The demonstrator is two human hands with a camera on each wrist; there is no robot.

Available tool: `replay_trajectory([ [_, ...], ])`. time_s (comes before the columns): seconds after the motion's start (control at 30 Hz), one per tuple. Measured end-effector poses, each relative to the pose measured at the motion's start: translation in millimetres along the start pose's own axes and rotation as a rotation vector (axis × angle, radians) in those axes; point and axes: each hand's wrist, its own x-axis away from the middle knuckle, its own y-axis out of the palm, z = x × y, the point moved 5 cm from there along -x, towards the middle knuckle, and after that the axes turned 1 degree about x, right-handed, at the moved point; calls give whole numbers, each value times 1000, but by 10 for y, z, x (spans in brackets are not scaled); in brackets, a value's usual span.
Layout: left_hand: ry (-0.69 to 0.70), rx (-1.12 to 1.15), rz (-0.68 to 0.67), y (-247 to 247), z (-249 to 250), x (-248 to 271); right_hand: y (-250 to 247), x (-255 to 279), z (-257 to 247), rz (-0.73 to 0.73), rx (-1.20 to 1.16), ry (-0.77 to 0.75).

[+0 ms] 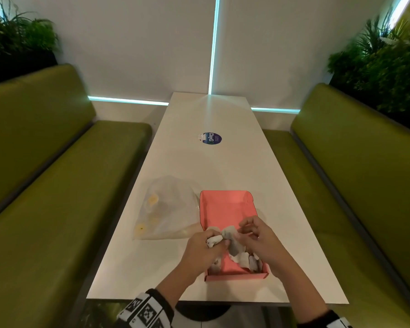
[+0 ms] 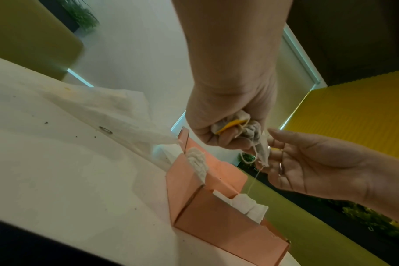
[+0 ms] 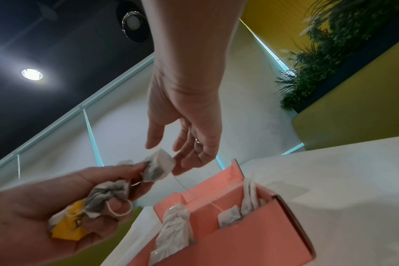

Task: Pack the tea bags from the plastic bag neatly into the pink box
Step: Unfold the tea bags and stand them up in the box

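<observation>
Over the near end of the pink box (image 1: pixel 225 209), the left hand (image 1: pixel 202 249) is fisted round a crumpled bunch of tea bags (image 3: pixel 103 194), strings and a yellow tag (image 3: pixel 67 232) mashed in with them. One bag (image 3: pixel 158 167) sticks out from that bunch toward the right hand (image 1: pixel 258 235), whose fingers are loosely spread; they reach to the bag, but I cannot tell whether they have closed on it.

The strings (image 2: pixel 251 181) are the trouble. One thin thread hangs from the bunch down toward the box, and I'd guess it is caught up with the others. Pulling the single bag away could drag its neighbours out of the fist, or tear the paper and spill leaf on the white bench (image 1: pixel 199 166).

A few bags (image 1: pixel 244 259) already lie in the near part of the box, some leaning against the wall and poking above the rim rather than lying flat. A snagged thread could tip them out, and the light cardboard might slide, since neither hand steadies it.

The plastic bag (image 1: pixel 168 209) lies flat just left of the box with yellow tags showing through, so more probably wait inside.
</observation>
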Motion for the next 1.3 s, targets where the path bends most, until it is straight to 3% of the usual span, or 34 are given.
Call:
replay_trajectory([
  [0.13, -19, 121, -13, -46, 6, -3, 8, 46, 59, -135, 137, 66],
  [0.27, 1, 190, -14, -66, 46, 15, 1, 30, 42, -124, 168, 50],
  [0.4, 57, 150, 81, -139, 55, -3, 7, 14, -1, -152, 288, 21],
  [0.63, 52, 167, 167, -176, 49, -16, 63, 13, -6, -179, 229, 0],
  [0.83, 33, 148, 176, -215, -15, -23, -21, 5, -71, -93, 109, 33],
  [0.97, 11, 159, 226, -274, -46, -17, -142, 32, -236, -119, 486, -1],
  [1.0, 8, 169, 245, -295, -48, -17, -164, 62, -295, -163, 487, -19],
  [1.1, 4, 198, 289, -350, -24, -28, -202, 179, -504, -308, 183, -15],
  [1.13, 11, 197, 293, -361, -14, -31, -238, 159, -490, -277, 225, 7],
  [1.17, 20, 183, 292, -371, -6, -38, -289, 112, -461, -185, 414, 24],
  [1.23, 41, 151, 282, -379, 13, -47, -361, 27, -404, 10, 1000, 37],
  [1.3, 60, 116, 247, -361, 24, -62, -355, 3, -364, 80, 1160, 51],
])
